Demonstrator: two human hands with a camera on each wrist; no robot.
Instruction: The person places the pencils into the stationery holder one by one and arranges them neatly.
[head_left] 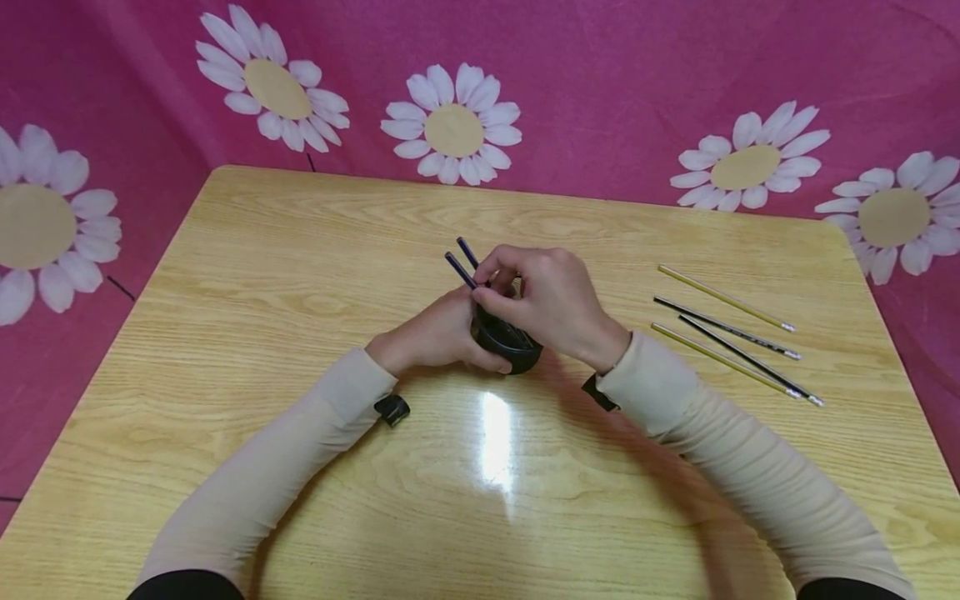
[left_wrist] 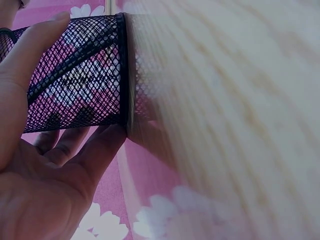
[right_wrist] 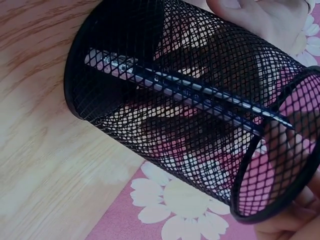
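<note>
A black mesh pencil cup [head_left: 519, 360] stands on the table, its open top facing up. My left hand [head_left: 441, 332] grips it from the left, thumb on the near side and fingers round the far side. Two dark blue pencils [head_left: 457, 267] lean in the cup and stick out past its rim; in the right wrist view their eraser ends rest near the base. Over the rim, my right hand [head_left: 553, 290] pinches one of these pencils between thumb and fingers. Its fingertips are partly hidden by the mesh [right_wrist: 200, 100] in the right wrist view.
On the right of the wooden table [head_left: 360, 517] lie several loose pencils: a yellow pencil [head_left: 723, 297] farthest back, black pencils [head_left: 723, 327] in the middle and another yellow pencil [head_left: 720, 357] nearer. A pink cloth [head_left: 600, 100] with daisies hangs behind the table.
</note>
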